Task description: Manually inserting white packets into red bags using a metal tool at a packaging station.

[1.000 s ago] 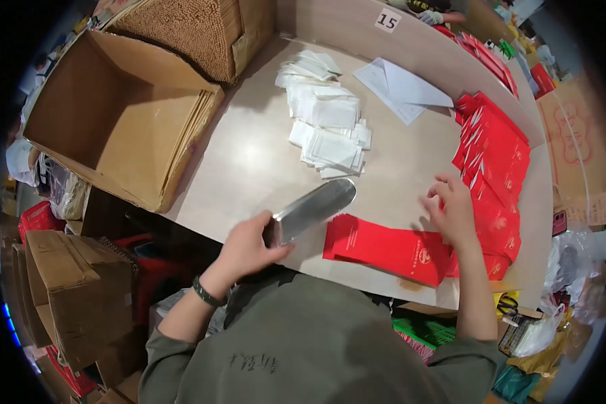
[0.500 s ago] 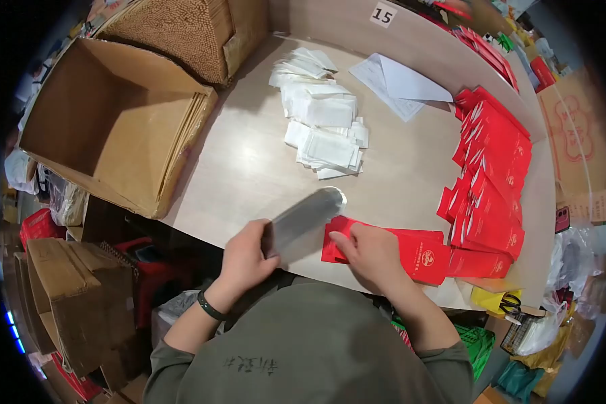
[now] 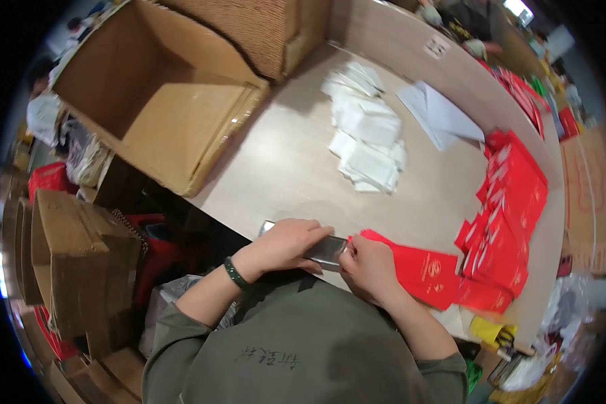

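Far left of and beyond the metal scoop [image 3: 325, 252] stands an open carton [image 3: 175, 114], its inner walls showing, with a second carton [image 3: 301, 42] behind that looks packed with thin brown sticks. At the scoop's left part the left hand [image 3: 284, 244] curls around it; the right hand [image 3: 370, 266] seems to pinch its right end, any packet caught there hidden, so the step looks like two-handed handling that next calls for steady grip. Beyond the scoop lie white packets [image 3: 369, 128], and to its right, red packets [image 3: 424, 271].
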A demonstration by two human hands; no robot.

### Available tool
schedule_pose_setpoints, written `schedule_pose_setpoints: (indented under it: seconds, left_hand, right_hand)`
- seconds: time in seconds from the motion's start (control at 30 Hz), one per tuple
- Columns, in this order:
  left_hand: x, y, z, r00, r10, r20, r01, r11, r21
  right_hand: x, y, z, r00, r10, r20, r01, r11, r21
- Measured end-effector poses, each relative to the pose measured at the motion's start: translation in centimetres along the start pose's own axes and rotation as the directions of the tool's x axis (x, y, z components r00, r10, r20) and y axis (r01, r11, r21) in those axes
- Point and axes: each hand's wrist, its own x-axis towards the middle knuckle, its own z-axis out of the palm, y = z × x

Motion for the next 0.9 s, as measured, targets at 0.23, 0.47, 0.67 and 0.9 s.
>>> schedule_pose_setpoints:
  seconds: [0.23,0.47,0.67,0.9]
  left_hand:
    - [-3.6,-11.8,-10.9,0.563,-0.422,-0.711,0.483,0.866,-0.131]
    - [-5.5,-19.7,-10.8,0.546,-0.68,-0.489,0.699,0.692,-0.183]
    - [-5.7,-21.1,-11.6,0.581,-0.663,-0.472,0.657,0.725,-0.209]
    - [-5.1,-19.0,-11.5,0.483,-0.559,-0.674,0.762,0.648,0.009]
  right_hand:
    - [6.2,1.8,-6.3,0.943,-0.168,-0.289,0.189,0.981,0.049]
    - [11.0,6.6,-3.7,0.9,-0.211,-0.381,0.151,0.972,-0.181]
    - [7.3,1.4,-4.7,0.86,-0.32,-0.397,0.306,0.947,-0.098]
    - [2.1,-0.9,0.7,0.819,-0.573,-0.029,0.559,0.809,-0.18]
